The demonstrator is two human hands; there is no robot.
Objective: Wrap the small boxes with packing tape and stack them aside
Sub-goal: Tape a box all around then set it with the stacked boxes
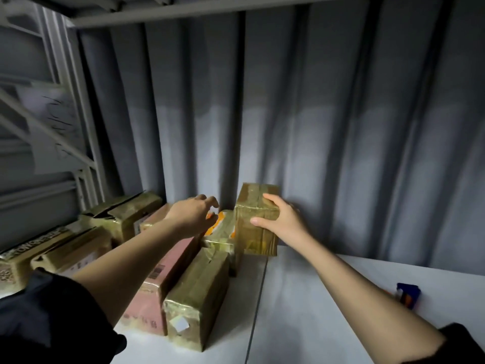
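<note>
right hand [282, 222] gripping taped box [256, 219], table [315, 298]

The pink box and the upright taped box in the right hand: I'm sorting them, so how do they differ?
The pink box lies flat, long and untouched; the upright taped box stands on end against the wall, gripped by the right hand. The first is pink, the second glossy brown. Both sit on the white table.
</note>
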